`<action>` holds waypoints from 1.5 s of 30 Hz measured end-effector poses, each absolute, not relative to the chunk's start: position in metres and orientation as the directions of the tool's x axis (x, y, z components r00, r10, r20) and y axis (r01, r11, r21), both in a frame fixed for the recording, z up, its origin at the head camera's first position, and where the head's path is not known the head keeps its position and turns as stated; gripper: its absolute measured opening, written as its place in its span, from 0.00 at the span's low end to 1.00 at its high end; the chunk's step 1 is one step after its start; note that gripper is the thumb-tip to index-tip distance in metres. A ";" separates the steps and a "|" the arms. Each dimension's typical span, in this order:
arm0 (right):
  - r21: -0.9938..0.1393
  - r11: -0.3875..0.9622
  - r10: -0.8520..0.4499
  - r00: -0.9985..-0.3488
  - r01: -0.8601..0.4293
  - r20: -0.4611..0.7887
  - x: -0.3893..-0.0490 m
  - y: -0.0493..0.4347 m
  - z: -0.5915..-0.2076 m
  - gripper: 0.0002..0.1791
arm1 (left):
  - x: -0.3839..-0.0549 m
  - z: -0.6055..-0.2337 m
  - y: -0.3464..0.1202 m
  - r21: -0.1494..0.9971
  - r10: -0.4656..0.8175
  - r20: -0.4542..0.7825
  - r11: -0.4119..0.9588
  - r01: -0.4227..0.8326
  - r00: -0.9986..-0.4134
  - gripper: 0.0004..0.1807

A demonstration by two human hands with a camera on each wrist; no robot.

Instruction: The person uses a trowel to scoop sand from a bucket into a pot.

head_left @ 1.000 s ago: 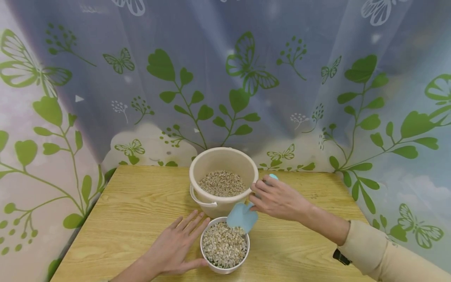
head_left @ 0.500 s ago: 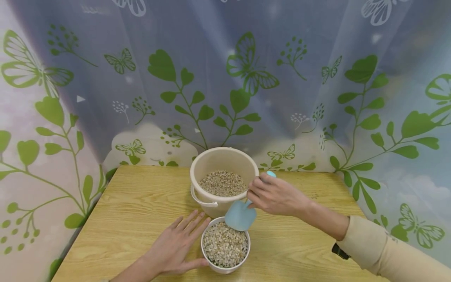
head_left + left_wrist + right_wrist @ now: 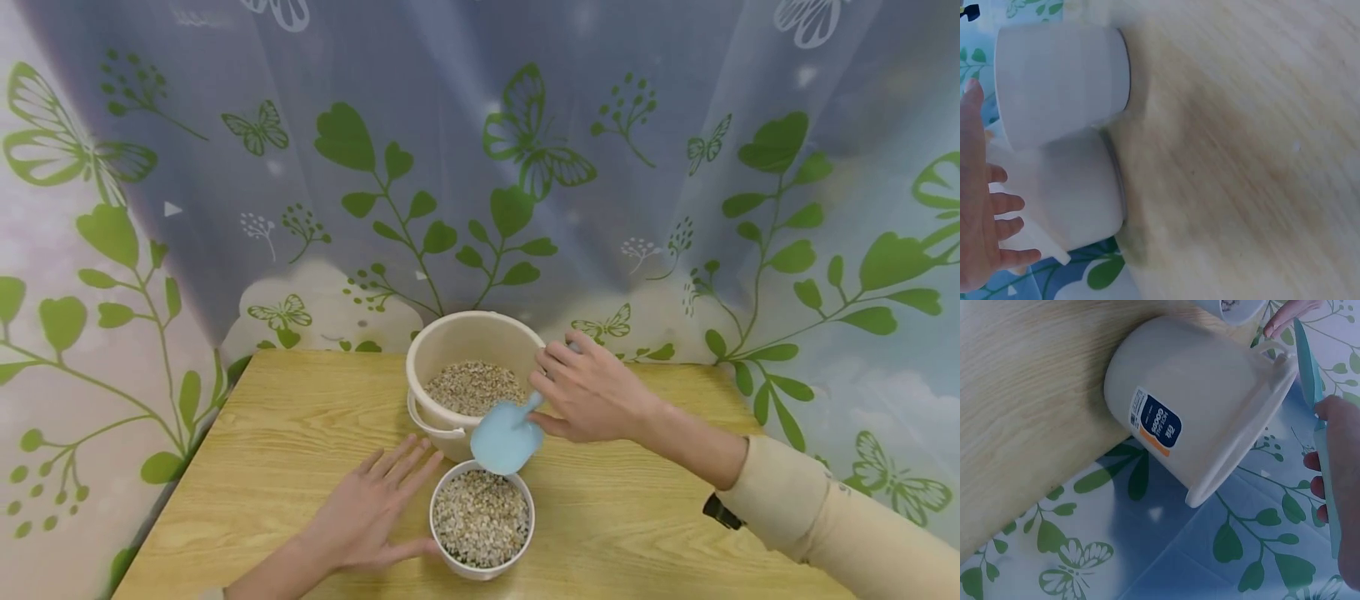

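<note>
Just above the bucket rim (image 3: 438,412), right fingers (image 3: 553,365) grip the blue scoop (image 3: 504,440).

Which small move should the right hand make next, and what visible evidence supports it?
Probably carry the blue scoop over the bucket: the right hand holds it close to the bucket's rim, its blade looks bare, and the grains already lie high in the bowl.

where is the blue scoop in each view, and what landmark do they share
Head: blue scoop just below centre, slightly right, held by the right hand.
Left wrist: not visible.
Right wrist: along the right side, in that hand.
Shared landmark: cream bucket, in all three.
</note>
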State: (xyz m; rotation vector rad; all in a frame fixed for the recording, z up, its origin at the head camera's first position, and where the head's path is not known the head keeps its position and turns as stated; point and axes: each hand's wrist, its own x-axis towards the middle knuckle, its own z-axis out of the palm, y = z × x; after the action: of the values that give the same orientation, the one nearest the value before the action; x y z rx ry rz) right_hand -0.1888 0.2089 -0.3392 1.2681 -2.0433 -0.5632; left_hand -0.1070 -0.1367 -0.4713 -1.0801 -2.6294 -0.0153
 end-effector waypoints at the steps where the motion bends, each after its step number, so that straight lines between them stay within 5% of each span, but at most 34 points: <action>1: 0.651 0.439 -0.898 -0.322 -0.620 0.300 -0.190 0.209 -0.337 0.27 | -0.108 -0.469 -0.138 -0.101 0.683 0.271 0.721 0.686 -0.678 0.56; 8: 0.640 0.452 -0.891 -0.347 -0.621 0.293 -0.207 0.205 -0.324 0.27 | -0.120 -0.450 -0.149 -0.110 0.664 0.293 0.738 0.665 -0.688 0.56; 16: 0.608 0.470 -0.882 -0.350 -0.639 0.314 -0.232 0.199 -0.323 0.17 | -0.141 -0.430 -0.155 -0.115 0.653 0.307 0.748 0.654 -0.693 0.57; 27: 0.528 0.545 -0.838 -0.446 -0.651 0.315 -0.260 0.194 -0.335 0.26 | -0.165 -0.417 -0.161 -0.106 0.628 0.304 0.770 0.630 -0.716 0.56; 45: 0.490 0.593 -0.804 -0.439 -0.639 0.400 -0.295 0.182 -0.351 0.17 | -0.195 -0.416 -0.157 -0.072 0.592 0.299 0.796 0.601 -0.748 0.56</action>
State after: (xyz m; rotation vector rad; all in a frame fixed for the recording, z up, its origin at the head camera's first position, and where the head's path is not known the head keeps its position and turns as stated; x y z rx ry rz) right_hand -0.2953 0.1821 -0.3513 1.1390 -2.2149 -0.3541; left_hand -0.1949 -0.1567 -0.4165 -0.9142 -2.6780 -0.0411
